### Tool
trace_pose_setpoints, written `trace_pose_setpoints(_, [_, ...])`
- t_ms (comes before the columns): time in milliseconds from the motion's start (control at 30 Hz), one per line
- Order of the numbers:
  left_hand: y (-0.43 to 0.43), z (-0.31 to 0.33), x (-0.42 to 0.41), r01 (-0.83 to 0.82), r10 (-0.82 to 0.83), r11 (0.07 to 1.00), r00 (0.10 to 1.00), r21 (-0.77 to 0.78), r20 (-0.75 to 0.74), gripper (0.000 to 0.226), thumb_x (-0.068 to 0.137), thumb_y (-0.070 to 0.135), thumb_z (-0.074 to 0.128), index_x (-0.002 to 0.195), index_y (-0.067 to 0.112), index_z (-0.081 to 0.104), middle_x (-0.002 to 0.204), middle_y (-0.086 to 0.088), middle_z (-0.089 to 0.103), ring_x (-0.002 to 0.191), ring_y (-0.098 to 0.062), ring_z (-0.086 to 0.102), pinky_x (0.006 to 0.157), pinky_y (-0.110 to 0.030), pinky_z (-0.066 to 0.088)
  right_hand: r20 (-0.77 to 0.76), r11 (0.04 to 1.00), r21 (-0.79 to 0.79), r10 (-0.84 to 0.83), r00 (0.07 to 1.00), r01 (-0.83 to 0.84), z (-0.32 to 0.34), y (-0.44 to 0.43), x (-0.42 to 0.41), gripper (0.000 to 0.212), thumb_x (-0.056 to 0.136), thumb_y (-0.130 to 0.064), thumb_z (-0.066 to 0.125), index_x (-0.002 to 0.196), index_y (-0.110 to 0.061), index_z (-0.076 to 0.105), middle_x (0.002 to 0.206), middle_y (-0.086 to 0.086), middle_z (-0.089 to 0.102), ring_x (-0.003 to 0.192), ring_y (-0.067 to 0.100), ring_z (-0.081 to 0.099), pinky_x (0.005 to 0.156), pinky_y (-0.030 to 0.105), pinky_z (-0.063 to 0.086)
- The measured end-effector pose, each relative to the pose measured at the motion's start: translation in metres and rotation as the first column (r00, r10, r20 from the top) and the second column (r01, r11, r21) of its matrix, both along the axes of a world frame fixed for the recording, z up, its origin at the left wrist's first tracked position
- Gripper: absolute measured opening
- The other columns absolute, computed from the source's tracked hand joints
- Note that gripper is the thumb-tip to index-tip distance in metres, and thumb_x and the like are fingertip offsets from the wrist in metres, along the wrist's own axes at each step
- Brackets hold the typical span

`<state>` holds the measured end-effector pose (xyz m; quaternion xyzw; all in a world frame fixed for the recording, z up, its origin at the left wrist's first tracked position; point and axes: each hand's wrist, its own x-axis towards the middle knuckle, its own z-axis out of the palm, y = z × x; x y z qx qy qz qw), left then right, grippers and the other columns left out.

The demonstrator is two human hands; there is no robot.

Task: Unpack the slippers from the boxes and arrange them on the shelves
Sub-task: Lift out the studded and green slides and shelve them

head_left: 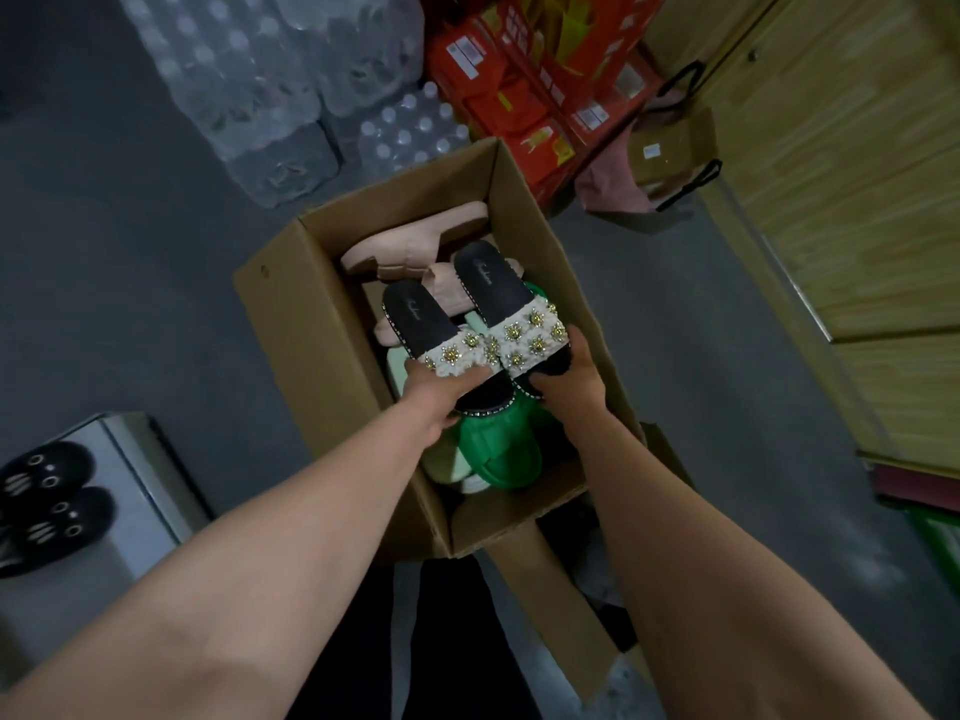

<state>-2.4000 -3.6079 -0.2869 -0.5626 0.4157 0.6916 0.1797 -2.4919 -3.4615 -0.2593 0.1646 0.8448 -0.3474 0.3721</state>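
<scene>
Evidently the unpacking step was in hand in the head view: the left hand [441, 394] and right hand [569, 387] each gripped 1 of 2 flowered slippers [498, 298] by the toe, above the box's [291, 314] middle. Next, the pair likely needed lifting clear and carrying to a shelf.
</scene>
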Motion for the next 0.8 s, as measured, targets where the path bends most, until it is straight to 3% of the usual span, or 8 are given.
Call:
trace_pose_setpoints(67, [0.002,-0.008,0.008,0.056,-0.058,0.997,0.998,-0.059,-0.024,0.131,0.040,0.024,0.097,0.149,0.029,0.023,0.141,0.002,0.052,0.124,-0.019,0.051,0.106,-0.043,0.044,-0.010,0.997,0.031,0.067,0.998,-0.067,-0.001,0.001,-0.006,0.077,0.082,-0.014,0.073,0.144,-0.036,0.034,0.119,0.003,0.059,0.106,0.028,0.061,0.090,0.045,0.056])
trace_pose_setpoints(100, [0.004,-0.007,0.011,0.053,-0.056,0.993,0.998,-0.101,-0.030,0.131,0.044,0.018,0.096,0.151,0.027,0.021,0.141,0.002,0.052,0.125,-0.018,0.050,0.109,-0.041,0.041,-0.010,0.996,0.046,0.080,0.997,-0.080,-0.003,0.001,-0.009,0.074,0.080,-0.015,0.076,0.140,-0.033,0.037,0.121,0.007,0.059,0.106,0.029,0.061,0.090,0.047,0.056])
trace_pose_setpoints(233, [0.001,-0.010,0.017,-0.172,0.167,0.981,0.984,-0.087,-0.055,0.076,0.075,-0.004,0.076,0.140,0.017,0.043,0.133,-0.006,0.059,0.116,-0.022,0.057,0.099,-0.038,0.049,0.004,0.995,0.007,0.098,0.995,-0.099,-0.001,-0.001,-0.019,0.059,0.085,-0.012,0.073,0.135,-0.019,0.042,0.119,0.011,0.058,0.098,0.028,0.062,0.090,0.045,0.055])
trace_pose_setpoints(367, [0.000,0.006,0.017,-0.234,0.232,0.972,0.967,-0.008,-0.104,0.065,0.085,-0.014,0.059,0.135,0.025,0.045,0.129,-0.005,0.060,0.115,-0.026,0.058,0.088,-0.046,0.055,0.108,0.969,-0.247,0.046,0.993,-0.018,0.012,0.005,-0.017,0.077,0.089,0.009,0.057,0.151,-0.030,0.032,0.121,0.008,0.051,0.080,0.016,0.056,0.051,0.023,0.054])
trace_pose_setpoints(433, [-0.002,0.017,0.019,-0.213,0.206,0.977,0.966,-0.029,-0.155,0.076,0.085,-0.016,0.057,0.137,0.035,0.038,0.126,0.001,0.058,0.114,-0.024,0.057,0.090,-0.050,0.054,0.129,0.949,-0.314,0.043,0.991,0.000,0.019,0.007,-0.017,0.081,0.089,0.016,0.048,0.150,-0.037,0.036,0.124,0.007,0.057,0.078,0.014,0.058,0.045,0.017,0.048])
trace_pose_setpoints(567, [-0.008,0.042,0.028,-0.209,0.201,0.978,0.947,-0.004,-0.252,0.094,0.084,-0.017,0.056,0.146,0.048,0.028,0.133,0.000,0.054,0.120,-0.025,0.053,0.089,-0.051,0.055,0.212,0.906,-0.418,0.021,0.977,0.071,0.041,0.006,-0.019,0.079,0.084,0.012,0.042,0.141,-0.043,0.045,0.119,-0.005,0.064,0.099,0.018,0.064,0.069,0.033,0.060])
trace_pose_setpoints(700, [-0.009,0.073,0.038,-0.178,0.185,0.983,0.924,0.053,-0.336,0.091,0.079,-0.024,0.052,0.141,0.041,0.036,0.125,-0.005,0.056,0.112,-0.026,0.056,0.077,-0.043,0.057,0.290,0.841,-0.510,-0.033,0.956,0.183,0.063,0.005,-0.015,0.063,0.076,-0.008,0.049,0.133,-0.031,0.054,0.123,0.011,0.067,0.111,0.035,0.065,0.088,0.056,0.056])
trace_pose_setpoints(800, [-0.013,0.093,0.047,-0.197,0.216,0.976,0.904,0.090,-0.368,0.088,0.080,-0.022,0.052,0.142,0.037,0.034,0.119,-0.005,0.056,0.112,-0.029,0.056,0.083,-0.045,0.056,0.335,0.794,-0.565,-0.027,0.942,0.224,0.082,0.001,-0.014,0.048,0.084,-0.029,0.059,0.132,-0.025,0.057,0.123,0.013,0.069,0.113,0.033,0.065,0.087,0.050,0.054])
